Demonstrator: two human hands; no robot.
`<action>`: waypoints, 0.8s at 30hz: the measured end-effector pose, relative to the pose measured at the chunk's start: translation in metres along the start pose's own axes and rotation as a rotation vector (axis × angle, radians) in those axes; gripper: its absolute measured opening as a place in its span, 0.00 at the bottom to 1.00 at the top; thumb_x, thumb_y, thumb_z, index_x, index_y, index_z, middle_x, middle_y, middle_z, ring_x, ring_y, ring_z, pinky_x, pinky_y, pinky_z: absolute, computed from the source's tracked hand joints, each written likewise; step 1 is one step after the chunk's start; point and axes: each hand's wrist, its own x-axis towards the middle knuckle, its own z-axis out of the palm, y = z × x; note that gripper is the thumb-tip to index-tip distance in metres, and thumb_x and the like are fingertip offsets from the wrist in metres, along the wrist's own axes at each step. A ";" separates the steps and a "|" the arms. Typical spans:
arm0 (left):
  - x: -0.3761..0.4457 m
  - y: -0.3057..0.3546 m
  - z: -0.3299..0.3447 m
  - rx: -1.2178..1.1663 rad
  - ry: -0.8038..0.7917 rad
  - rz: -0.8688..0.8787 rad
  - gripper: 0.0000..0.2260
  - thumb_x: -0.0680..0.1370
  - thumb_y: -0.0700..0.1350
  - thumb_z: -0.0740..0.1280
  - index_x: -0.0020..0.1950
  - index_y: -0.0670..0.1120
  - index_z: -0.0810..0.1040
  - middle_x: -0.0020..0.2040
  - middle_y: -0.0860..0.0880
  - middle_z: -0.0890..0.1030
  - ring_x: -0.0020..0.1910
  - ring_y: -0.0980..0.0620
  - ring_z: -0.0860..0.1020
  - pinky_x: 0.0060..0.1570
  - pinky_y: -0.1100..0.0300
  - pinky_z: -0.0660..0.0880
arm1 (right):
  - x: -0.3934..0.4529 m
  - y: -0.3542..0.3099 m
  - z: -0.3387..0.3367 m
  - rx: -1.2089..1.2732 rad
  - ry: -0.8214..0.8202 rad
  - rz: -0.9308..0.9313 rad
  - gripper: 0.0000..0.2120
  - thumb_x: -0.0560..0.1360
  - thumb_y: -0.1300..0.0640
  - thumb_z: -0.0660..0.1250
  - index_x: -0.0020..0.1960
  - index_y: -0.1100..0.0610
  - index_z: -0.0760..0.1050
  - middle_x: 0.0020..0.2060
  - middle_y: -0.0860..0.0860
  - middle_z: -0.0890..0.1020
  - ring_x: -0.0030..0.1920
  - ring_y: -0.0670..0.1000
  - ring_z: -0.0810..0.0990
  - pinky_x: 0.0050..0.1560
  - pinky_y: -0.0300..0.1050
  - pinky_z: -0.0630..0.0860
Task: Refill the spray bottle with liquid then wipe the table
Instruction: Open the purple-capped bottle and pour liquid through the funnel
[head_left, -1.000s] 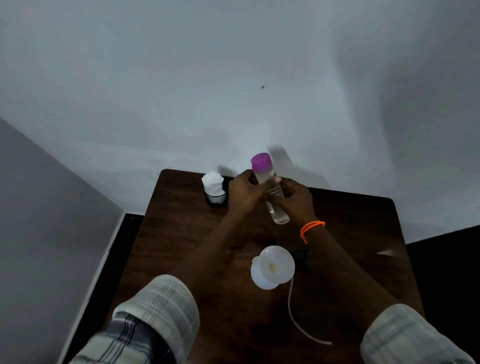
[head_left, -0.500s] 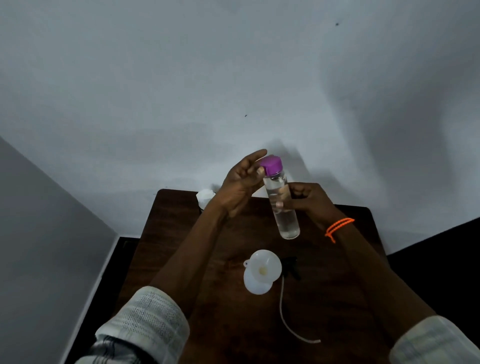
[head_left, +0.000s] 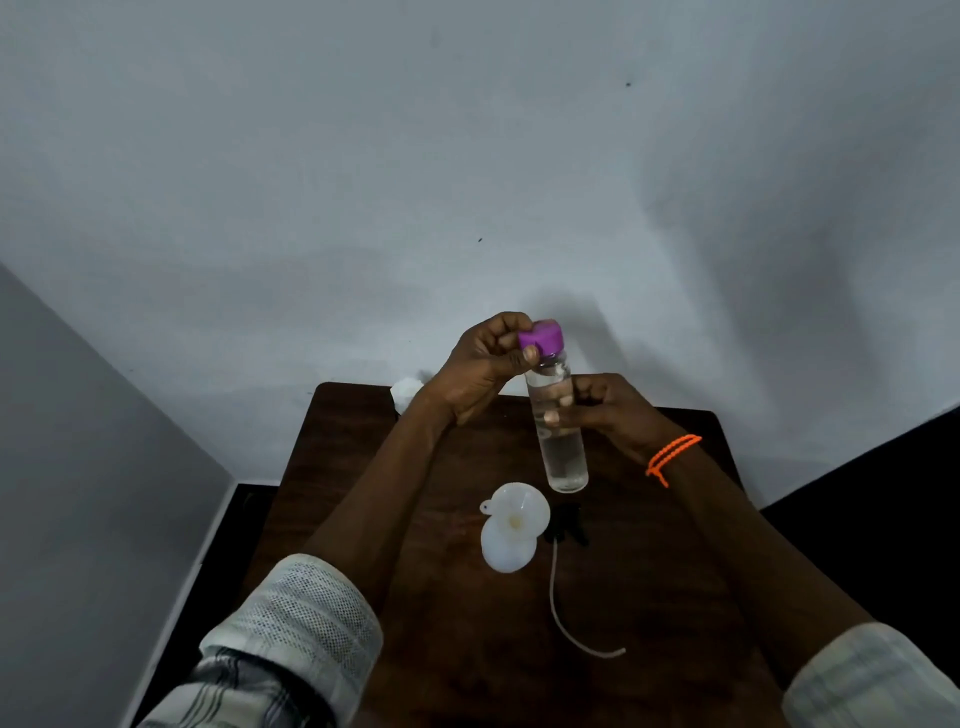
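Note:
A clear bottle of liquid (head_left: 562, 452) with a purple cap (head_left: 542, 339) is held upright above the dark wooden table (head_left: 363, 447). My right hand (head_left: 605, 402) grips the bottle's body. My left hand (head_left: 480, 366) pinches the purple cap with thumb and fingers. Below them stands the white spray bottle (head_left: 508, 548) with a white funnel (head_left: 517, 512) in its neck. The black spray head (head_left: 569, 525) lies beside it, its thin white tube (head_left: 563, 618) trailing toward me.
A white crumpled tissue (head_left: 406, 387) peeks out behind my left wrist at the table's far left corner. A pale wall rises just behind the table. Dark floor borders the table on both sides.
The bottle was lifted off the table and held higher. My left hand moved from the bottle's side and closed its fingers onto the purple cap. The view tilted up slightly.

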 end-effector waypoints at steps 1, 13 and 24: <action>-0.002 0.000 0.001 0.018 0.031 0.002 0.13 0.74 0.27 0.68 0.52 0.41 0.76 0.48 0.47 0.85 0.50 0.50 0.83 0.51 0.59 0.79 | -0.002 0.000 0.003 -0.043 0.023 -0.008 0.15 0.68 0.65 0.78 0.55 0.61 0.85 0.49 0.60 0.87 0.54 0.62 0.85 0.61 0.57 0.80; -0.011 -0.003 0.018 0.047 0.223 0.049 0.14 0.67 0.37 0.77 0.46 0.47 0.76 0.44 0.45 0.75 0.45 0.50 0.77 0.48 0.57 0.76 | -0.014 0.005 0.024 -0.183 0.187 0.003 0.16 0.62 0.58 0.83 0.49 0.54 0.86 0.45 0.53 0.88 0.48 0.55 0.87 0.57 0.58 0.82; -0.016 -0.001 0.017 0.163 0.233 0.029 0.28 0.67 0.36 0.78 0.66 0.44 0.76 0.47 0.47 0.75 0.48 0.50 0.77 0.56 0.55 0.77 | -0.024 0.013 0.026 -0.195 0.225 0.021 0.19 0.60 0.53 0.84 0.50 0.53 0.86 0.45 0.53 0.88 0.49 0.55 0.87 0.58 0.63 0.81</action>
